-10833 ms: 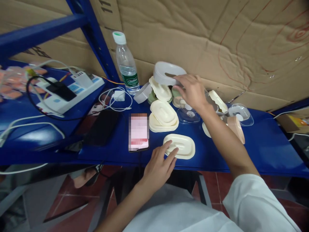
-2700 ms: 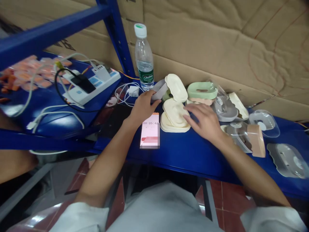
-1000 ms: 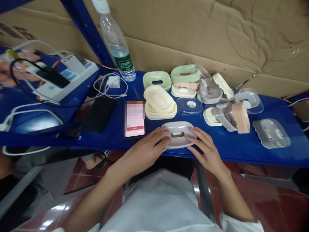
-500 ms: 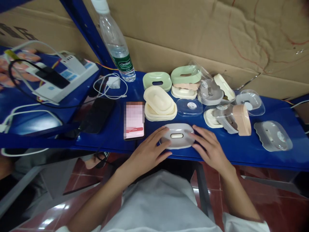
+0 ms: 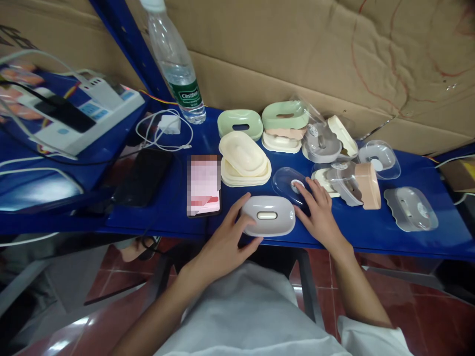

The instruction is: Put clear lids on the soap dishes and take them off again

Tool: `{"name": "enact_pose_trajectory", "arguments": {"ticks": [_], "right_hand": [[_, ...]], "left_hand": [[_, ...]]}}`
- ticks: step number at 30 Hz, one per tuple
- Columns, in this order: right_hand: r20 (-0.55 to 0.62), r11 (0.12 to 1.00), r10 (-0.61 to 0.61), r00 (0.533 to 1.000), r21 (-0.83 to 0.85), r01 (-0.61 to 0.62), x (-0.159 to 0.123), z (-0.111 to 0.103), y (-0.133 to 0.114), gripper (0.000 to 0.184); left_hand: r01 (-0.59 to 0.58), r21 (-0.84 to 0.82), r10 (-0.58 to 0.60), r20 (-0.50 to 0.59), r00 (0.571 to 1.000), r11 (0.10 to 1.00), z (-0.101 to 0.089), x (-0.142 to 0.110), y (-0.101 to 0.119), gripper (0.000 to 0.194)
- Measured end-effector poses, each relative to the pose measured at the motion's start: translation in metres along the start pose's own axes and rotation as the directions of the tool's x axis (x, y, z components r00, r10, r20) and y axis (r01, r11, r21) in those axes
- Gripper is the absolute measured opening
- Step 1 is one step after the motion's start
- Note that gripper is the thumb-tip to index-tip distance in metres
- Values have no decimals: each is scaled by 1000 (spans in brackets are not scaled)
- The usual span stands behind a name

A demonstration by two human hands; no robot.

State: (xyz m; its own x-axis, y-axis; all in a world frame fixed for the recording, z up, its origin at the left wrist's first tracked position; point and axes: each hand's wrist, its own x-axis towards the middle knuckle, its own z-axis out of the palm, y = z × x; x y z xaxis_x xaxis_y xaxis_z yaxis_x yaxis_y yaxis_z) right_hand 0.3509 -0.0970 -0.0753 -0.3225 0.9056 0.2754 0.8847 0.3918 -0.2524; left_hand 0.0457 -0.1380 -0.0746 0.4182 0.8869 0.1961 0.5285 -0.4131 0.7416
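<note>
A grey oval soap dish (image 5: 282, 226) with a pale insert in its central slot sits at the table's front edge. My left hand (image 5: 230, 235) holds its left end, fingers and thumb spread around the rim. My right hand (image 5: 319, 215) has its fingertips on a clear plastic lid (image 5: 284, 179) with a round white sticker, just behind the dish; the fingers partly cover the lid. Behind these lie cream oval trays (image 5: 243, 153), a green soap dish (image 5: 226, 121) and a stack topped by another green dish (image 5: 270, 117).
To the right are grey, cream and peach parts with clear covers, including a covered grey dish (image 5: 411, 210). On the left lie a phone (image 5: 204, 185), a white charger (image 5: 169, 123), a black device (image 5: 143, 175) and a power strip (image 5: 111, 116). A water bottle (image 5: 181, 74) stands at the back.
My right hand has left the grey dish and moved up to the clear lid, which has shifted toward me and turned. My left hand stays at the dish's left end.
</note>
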Motion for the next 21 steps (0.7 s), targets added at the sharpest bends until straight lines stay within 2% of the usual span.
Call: {"name": "enact_pose_trajectory", "arguments": {"ticks": [2,5,8,9,11,14,17,21], "right_hand": [[-35,998,37,999,47,-35,-7,0,-1,58],[-150,979,110,983,185,-81,-16,-1,-5,51],[-212,938,146,966,340,-67,-24,-3,-15,47],[-199,927,115,973,373,-34,-26,-3,-18,47],[-143,916,-20,989,394,76,-28,-3,-26,48],[-84,893,-242,967,371,256,-28,-2,-37,50],[-85,866,-345,935,354,353,-24,-3,-46,48],[-89,847,-434,897,299,440,-15,-6,-52,35]], "left_hand": [[19,-48,-18,4,1000,999,-2,1,-1,40],[63,-136,-66,-17,998,989,-3,2,-2,67],[132,-204,-140,-30,990,970,-1,2,-3,85],[155,-222,-165,-28,986,963,0,2,-4,90],[188,-257,-200,-20,980,948,3,0,-7,97],[196,-293,-209,-11,978,936,5,-2,-11,106],[187,-289,-196,0,981,939,4,-1,-11,108],[135,-253,-140,-2,990,958,1,2,-8,107]]}}
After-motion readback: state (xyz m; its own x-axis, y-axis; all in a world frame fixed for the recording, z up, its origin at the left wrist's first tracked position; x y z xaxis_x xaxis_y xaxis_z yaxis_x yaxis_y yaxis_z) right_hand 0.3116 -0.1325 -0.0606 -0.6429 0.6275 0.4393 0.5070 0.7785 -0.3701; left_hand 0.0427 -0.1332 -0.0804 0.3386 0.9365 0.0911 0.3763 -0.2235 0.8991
